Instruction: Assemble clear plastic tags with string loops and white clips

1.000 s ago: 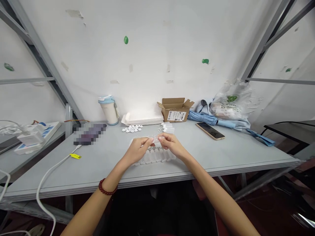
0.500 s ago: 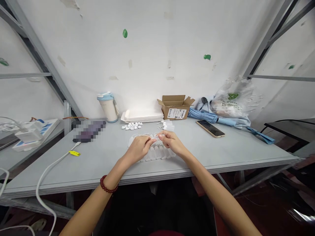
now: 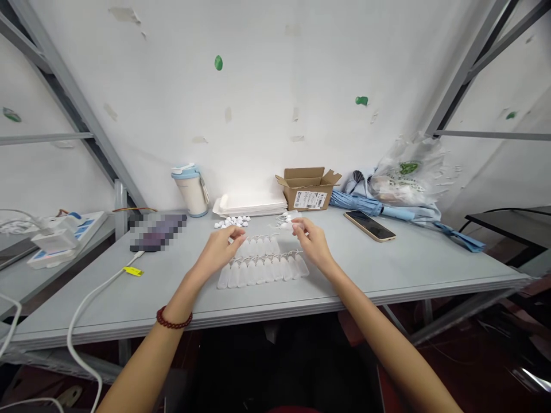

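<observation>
My left hand [image 3: 220, 246] hovers just left of the back row of translucent tags, its thumb and forefinger slightly apart with nothing visible between them. Close beyond it lies a heap of small white pieces [image 3: 235, 221]. My right hand [image 3: 314, 244] is open with its fingers curled, fingertips beside a small pile of loose translucent tags with white loops [image 3: 286, 223]; whether they touch is unclear. Between my hands lie a shorter back row of tags [image 3: 260, 245] and a longer front row [image 3: 262, 271], their loops pointing away from me.
Along the wall stand a blue-lidded cup [image 3: 191, 192], a stack of white trays [image 3: 253, 205], an open cardboard box [image 3: 307, 192], a blue umbrella [image 3: 357, 202] and a plastic bag [image 3: 408, 175]. A phone [image 3: 369, 225] lies right; a dark, partly blurred device [image 3: 159, 232] with a white cable lies left.
My hands, together earlier on a small translucent tag, have parted. The left moved left toward the white pieces, the right toward the loose tags. Both rows now show uncovered.
</observation>
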A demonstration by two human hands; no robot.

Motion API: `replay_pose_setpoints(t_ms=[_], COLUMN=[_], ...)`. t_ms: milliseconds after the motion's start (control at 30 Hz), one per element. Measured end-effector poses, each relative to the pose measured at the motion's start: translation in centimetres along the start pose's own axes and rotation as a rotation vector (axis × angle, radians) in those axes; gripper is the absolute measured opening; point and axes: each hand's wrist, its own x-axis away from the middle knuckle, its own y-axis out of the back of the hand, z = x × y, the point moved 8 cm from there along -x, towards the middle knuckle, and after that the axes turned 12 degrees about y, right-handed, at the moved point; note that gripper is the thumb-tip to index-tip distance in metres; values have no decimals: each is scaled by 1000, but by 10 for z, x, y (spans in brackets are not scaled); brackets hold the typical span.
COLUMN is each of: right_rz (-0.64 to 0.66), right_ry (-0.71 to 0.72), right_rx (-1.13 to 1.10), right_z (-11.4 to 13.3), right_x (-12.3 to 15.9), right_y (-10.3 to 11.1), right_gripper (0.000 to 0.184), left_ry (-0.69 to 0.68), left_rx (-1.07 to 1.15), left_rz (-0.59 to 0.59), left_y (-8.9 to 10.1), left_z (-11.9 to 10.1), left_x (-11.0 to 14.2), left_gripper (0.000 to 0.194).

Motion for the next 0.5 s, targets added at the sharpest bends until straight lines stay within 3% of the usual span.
replay_pose_setpoints(t_ms=[100, 267, 500], right_rz=[38, 86, 289], right_ry=[-83, -65, -13], right_rx=[-3, 150, 290], right_z=[-21, -42, -60], right_x=[0, -11, -25], right_y=[5, 18, 1], right_gripper=[28, 26, 23], left_ry=[33, 71, 71], left_rx=[-44, -74, -152], left_rz=[-9, -57, -16], left_y=[10, 27, 29], left_z=[24, 54, 69], left_x=[-9, -16, -31], left_gripper=[29, 30, 27])
